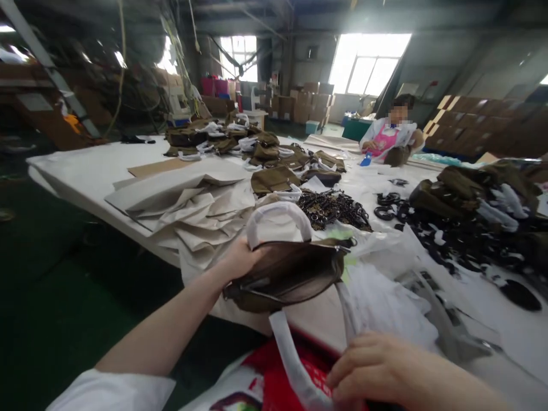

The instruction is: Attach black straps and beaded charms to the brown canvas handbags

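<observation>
The left hand [242, 258] is closed around the near end of a dark olive bag [291, 274], gripping it at the edge of the table [85, 171]. The right hand [377, 365], low in the foreground, has its fingers curled down onto a white strap [291, 357] that hangs from the bag; whether it actually pinches the strap cannot be told. The bag lies open with its zipper showing and a white wrapped handle [278, 220] arching above it.

Just behind the bag sit a heap of dark metal hardware [334, 208] and folded beige cloth sheets [192, 205]. Farther back more olive bags [257, 148] are piled, and another dark pile [471, 194] lies to the right. A second person [391, 137] in pink sits at the far end of the table.

The table is broad and covered in white. The room is a dim workshop with a green floor, bright windows [368, 63] and stacked cardboard boxes [471, 125]. Red fabric with white marks shows below the strap, too blurred to read
</observation>
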Action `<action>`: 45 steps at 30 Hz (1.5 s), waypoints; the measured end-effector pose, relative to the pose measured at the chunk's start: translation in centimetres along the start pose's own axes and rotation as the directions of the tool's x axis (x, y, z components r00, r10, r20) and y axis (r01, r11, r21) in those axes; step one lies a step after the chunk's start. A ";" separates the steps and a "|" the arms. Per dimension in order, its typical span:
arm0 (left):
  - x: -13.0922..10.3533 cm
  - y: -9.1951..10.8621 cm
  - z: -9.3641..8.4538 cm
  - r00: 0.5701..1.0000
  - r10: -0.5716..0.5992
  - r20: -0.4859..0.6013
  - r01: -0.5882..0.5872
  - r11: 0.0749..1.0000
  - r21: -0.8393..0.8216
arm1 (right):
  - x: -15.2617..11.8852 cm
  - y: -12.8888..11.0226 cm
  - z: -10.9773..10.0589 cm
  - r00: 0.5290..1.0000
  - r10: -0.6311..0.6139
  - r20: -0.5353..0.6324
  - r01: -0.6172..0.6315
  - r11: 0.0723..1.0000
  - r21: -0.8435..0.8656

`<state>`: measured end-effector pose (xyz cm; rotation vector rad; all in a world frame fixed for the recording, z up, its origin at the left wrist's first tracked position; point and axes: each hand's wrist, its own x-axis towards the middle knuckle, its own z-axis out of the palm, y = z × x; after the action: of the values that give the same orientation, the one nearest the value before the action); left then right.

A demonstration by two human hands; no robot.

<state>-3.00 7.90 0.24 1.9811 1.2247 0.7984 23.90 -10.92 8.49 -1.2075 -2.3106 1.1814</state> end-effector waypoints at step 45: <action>-1.3 1.9 8.1 0.942 0.283 0.180 -0.253 0.951 -0.176 | 8.5 7.3 5.5 0.762 0.467 -0.448 -0.634 0.679 -0.371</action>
<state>3.76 4.31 -3.28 2.0717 0.7627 0.7717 19.59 -4.89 -1.59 -2.2399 -2.1008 0.4226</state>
